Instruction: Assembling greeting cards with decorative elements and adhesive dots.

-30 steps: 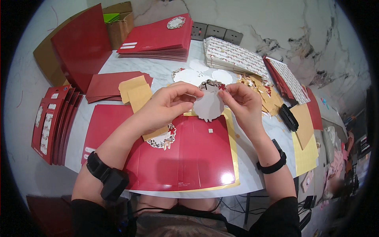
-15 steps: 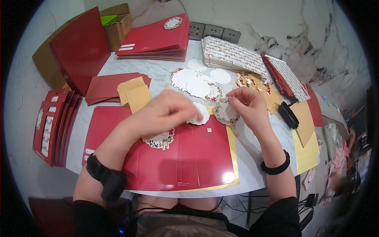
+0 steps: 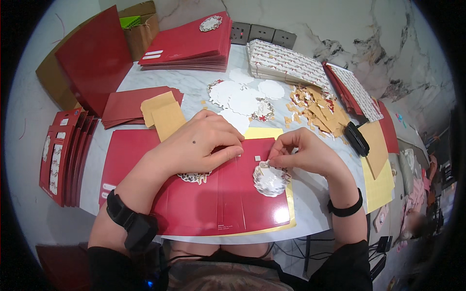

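Note:
A red printed card sheet (image 3: pixel 194 213) with fold lines lies flat before me. My right hand (image 3: pixel 301 153) pinches a round paper cutout (image 3: pixel 272 180) with a patterned wreath border by its upper edge, just over the sheet's right part. My left hand (image 3: pixel 208 143) rests over the sheet's upper middle, thumb and fingertips closed together. A tiny pale bit shows at those fingertips, too small to name. Between the hands a small white square (image 3: pixel 257 158) sits on the red sheet. Another wreath-edged cutout (image 3: pixel 195 178) is partly hidden under my left wrist.
Beyond my hands are white round cutouts (image 3: pixel 240 99) and scattered tan paper scraps (image 3: pixel 320 111). Stacks of red card (image 3: pixel 189 43) and patterned card (image 3: pixel 286 63) stand at the back. Red boxes (image 3: pixel 60 160) are at left, a black stapler-like tool (image 3: pixel 357 139) at right.
My right hand has brought the wreath-edged cutout down and left over the red sheet. My left hand has come down away from a white round cutout, its fingertips now low over the sheet.

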A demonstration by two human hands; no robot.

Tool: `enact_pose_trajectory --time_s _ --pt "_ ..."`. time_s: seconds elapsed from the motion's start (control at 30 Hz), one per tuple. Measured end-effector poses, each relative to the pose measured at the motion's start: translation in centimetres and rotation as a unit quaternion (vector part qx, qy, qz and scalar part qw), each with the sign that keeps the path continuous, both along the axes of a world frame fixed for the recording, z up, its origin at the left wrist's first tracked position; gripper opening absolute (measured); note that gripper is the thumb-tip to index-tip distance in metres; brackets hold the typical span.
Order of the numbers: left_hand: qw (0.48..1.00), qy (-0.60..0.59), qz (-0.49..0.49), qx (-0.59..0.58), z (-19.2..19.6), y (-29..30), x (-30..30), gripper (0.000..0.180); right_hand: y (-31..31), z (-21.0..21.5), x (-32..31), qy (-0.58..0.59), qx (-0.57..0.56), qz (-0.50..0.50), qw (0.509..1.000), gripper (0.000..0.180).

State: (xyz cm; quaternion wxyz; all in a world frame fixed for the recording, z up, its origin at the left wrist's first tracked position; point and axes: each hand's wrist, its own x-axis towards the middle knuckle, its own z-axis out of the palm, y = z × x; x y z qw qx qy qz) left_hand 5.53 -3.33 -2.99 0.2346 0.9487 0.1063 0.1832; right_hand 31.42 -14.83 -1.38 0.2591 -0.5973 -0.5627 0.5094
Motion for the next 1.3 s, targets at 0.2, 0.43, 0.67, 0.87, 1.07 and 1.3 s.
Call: enact_pose_trajectory --time_s 0.2,0.43,0.67,0.87,1.07,1.3 --pt "0.999 -0.027 0.007 0.033 0.0 -0.2 0.0 0.016 0.1 -0.1 -1.5 -0.004 0.011 -0.069 0.998 0.010" --pt "0.999 -0.013 -0.037 0.013 0.0 -0.5 0.1 0.030 0.2 0.1 -1.5 -0.044 -0.005 -0.103 0.994 0.013" --pt "0.999 -0.010 -0.047 0.003 -0.4 -0.7 0.3 0.037 0.6 0.3 -1.2 -0.047 -0.059 -0.107 0.991 0.010" --pt "0.998 0.008 -0.057 0.026 -0.3 -1.0 0.5 0.039 0.9 0.0 -1.0 -0.027 -0.075 -0.113 0.990 0.010" --pt "0.998 0.022 -0.042 0.049 -0.2 -1.6 0.8 0.037 0.8 0.1 -1.2 -0.044 -0.062 -0.102 0.992 0.013" --pt "0.994 0.040 -0.036 0.091 0.5 -2.1 0.9 0.035 0.8 0.2 -0.6 -0.076 -0.051 -0.063 0.994 0.018"
